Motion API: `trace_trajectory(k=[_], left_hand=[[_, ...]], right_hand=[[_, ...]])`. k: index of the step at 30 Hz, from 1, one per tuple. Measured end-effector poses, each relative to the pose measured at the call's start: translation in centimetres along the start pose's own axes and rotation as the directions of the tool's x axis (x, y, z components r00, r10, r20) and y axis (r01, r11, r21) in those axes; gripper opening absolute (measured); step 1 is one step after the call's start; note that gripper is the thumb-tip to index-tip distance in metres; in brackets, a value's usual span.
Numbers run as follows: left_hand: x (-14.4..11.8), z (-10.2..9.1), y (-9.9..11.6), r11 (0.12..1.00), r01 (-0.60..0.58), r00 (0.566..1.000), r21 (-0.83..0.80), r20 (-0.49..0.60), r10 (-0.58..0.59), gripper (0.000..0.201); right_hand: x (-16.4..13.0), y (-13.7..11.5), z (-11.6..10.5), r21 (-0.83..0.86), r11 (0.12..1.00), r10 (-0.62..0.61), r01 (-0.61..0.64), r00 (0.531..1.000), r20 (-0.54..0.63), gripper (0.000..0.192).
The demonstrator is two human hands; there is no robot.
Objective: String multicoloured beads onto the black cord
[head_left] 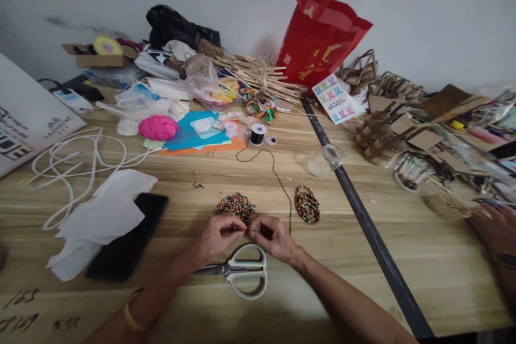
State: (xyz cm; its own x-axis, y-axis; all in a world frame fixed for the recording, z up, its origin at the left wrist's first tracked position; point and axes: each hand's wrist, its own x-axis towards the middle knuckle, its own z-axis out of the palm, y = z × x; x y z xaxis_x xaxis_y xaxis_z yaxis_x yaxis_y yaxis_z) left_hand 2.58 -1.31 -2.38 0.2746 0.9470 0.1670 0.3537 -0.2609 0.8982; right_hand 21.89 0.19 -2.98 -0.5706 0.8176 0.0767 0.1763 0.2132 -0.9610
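Black thread [282, 183], thin, limp and light, trails across the surface from its spool [257, 134] to both hands [218, 236] [271, 235], whose fingers seem pinched shut on it beside small, slippery beads [235, 206].

Whatever the left hand [220, 236] and right hand [271, 235] pinch between their fingertips is too small to make out. The scissors' [237, 270] blades vanish under the left wrist. A co-worker's hand [494, 231] is cut off at the table's [423, 258] right edge. A white cloth [100, 215] covers part of the phone [129, 236].
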Motion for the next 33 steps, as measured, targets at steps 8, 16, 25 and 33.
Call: trace_trajectory(k=[8,16,25,33], left_hand=[[-0.08,0.06,-0.03,1.000,0.027,1.000,-0.007,0.008,-0.027,0.008],[-0.05,-0.01,-0.03,0.999,0.038,0.999,-0.009,0.009,-0.038,0.008],[-0.05,0.08,0.08,0.998,0.060,0.998,-0.022,0.010,-0.060,0.008],[-0.03,0.06,0.16,0.996,0.074,0.997,-0.055,0.006,-0.073,0.007]], right_hand=[[0.03,-0.01,-0.04,0.014,1.000,-0.010,0.010,1.000,0.001,0.019],[0.01,0.15,-0.09,0.026,1.000,-0.005,0.005,1.000,-0.007,0.022],[0.03,0.22,-0.11,0.029,0.999,-0.037,0.037,0.999,0.007,0.024],[0.02,0.26,-0.05,0.032,0.999,-0.014,0.014,1.000,0.000,0.025]])
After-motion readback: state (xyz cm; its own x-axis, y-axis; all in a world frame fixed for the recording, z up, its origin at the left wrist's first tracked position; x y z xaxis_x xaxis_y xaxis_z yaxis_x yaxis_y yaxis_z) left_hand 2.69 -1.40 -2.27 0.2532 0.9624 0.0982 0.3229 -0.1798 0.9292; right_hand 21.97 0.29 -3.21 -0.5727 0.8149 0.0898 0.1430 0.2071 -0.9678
